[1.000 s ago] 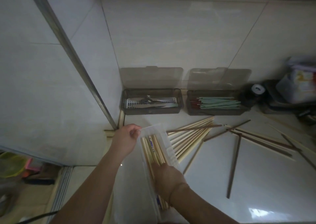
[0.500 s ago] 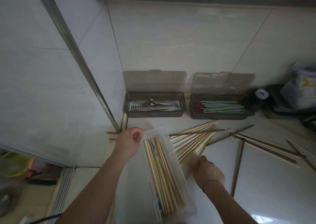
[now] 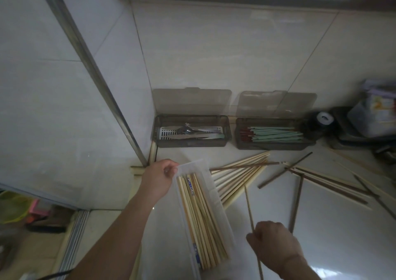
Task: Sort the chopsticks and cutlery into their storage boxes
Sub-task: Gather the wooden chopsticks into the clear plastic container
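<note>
The left hand (image 3: 157,178) pinches the far end of the clear box (image 3: 211,196) of pale chopsticks (image 3: 200,219) on the surface (image 3: 334,232), while just right of it the right hand (image 3: 271,244) is closed on one thin chopstick (image 3: 249,207).

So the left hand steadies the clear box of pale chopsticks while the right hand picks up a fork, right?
Not a fork. In the head view the right hand holds a single thin chopstick. The left hand does steady the clear box of pale chopsticks.
</note>
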The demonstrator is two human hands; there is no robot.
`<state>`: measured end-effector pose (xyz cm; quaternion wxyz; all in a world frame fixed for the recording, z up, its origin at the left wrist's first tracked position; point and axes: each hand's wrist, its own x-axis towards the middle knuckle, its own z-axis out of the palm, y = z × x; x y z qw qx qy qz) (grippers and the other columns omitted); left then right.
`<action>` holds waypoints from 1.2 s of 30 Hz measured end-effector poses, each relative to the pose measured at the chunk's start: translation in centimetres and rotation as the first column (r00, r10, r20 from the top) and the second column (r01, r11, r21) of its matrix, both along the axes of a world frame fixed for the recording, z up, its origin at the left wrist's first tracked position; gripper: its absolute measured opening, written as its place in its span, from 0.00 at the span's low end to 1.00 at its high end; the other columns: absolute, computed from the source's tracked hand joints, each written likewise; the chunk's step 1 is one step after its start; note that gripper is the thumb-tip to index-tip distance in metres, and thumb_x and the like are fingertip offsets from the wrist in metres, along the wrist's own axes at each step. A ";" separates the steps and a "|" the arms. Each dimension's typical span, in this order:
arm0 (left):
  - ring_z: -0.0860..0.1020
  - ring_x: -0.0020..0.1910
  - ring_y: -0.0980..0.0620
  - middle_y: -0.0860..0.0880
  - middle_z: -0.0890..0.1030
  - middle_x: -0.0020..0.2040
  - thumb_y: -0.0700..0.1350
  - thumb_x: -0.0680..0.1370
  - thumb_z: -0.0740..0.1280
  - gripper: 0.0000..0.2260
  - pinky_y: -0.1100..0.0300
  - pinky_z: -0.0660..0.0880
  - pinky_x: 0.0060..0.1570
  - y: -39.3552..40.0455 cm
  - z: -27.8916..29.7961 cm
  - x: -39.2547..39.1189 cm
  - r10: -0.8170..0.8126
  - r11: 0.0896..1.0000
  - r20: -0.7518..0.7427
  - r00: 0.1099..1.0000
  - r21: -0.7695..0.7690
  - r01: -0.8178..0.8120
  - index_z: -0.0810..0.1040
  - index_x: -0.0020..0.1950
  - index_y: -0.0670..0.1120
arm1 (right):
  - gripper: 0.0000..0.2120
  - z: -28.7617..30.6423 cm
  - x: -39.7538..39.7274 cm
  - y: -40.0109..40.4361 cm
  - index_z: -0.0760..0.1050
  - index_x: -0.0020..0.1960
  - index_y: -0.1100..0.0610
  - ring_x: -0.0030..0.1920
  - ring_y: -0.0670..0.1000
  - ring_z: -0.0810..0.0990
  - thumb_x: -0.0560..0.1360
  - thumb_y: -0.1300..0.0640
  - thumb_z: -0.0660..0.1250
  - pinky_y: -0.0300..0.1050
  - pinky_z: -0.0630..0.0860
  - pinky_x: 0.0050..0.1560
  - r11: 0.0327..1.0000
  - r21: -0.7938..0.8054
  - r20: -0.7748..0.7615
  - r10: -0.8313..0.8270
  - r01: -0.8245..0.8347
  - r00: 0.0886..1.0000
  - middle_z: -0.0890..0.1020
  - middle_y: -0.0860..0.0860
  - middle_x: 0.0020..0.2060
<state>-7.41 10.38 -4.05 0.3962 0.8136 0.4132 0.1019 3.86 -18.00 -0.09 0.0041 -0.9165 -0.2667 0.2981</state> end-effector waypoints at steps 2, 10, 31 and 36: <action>0.80 0.49 0.53 0.53 0.83 0.47 0.44 0.79 0.67 0.06 0.55 0.76 0.53 0.0 0.1 0.0 0.002 1.000 -0.005 1.000 0.000 -0.002 0.83 0.51 0.51 | 0.13 1.4 -0.3 -0.1 0.70 0.33 0.51 0.32 0.44 0.75 0.71 0.45 0.63 0.38 0.69 0.31 0.983 0.182 0.085 -0.031 0.016 0.996 0.76 0.46 0.30; 0.80 0.49 0.51 0.50 0.84 0.48 0.43 0.78 0.67 0.06 0.55 0.76 0.54 -0.1 0.0 0.0 0.008 1.000 -0.007 1.000 0.004 -0.008 0.83 0.52 0.50 | 0.10 2.0 -3.6 5.9 0.66 0.37 0.48 0.31 0.47 0.75 0.76 0.48 0.57 0.44 0.71 0.34 0.814 0.537 0.053 0.229 -0.221 0.972 0.75 0.47 0.30; 0.80 0.47 0.53 0.54 0.83 0.45 0.45 0.79 0.66 0.06 0.50 0.77 0.52 0.2 -0.4 -0.1 -0.010 1.000 -0.026 1.000 -0.005 0.010 0.81 0.48 0.55 | 0.22 -5.4 2.2 4.8 0.64 0.70 0.51 0.65 0.52 0.67 0.78 0.47 0.59 0.43 0.72 0.60 0.954 0.298 0.262 -0.037 -0.045 0.964 0.67 0.50 0.65; 0.80 0.48 0.54 0.54 0.83 0.46 0.45 0.79 0.66 0.06 0.52 0.77 0.53 0.2 -0.2 -0.1 -0.007 1.000 -0.039 0.999 -0.013 0.006 0.81 0.49 0.54 | 0.25 -8.0 1.6 2.0 0.66 0.66 0.53 0.64 0.57 0.68 0.72 0.45 0.53 0.52 0.73 0.59 0.956 0.226 0.296 0.117 -0.188 0.948 0.70 0.53 0.63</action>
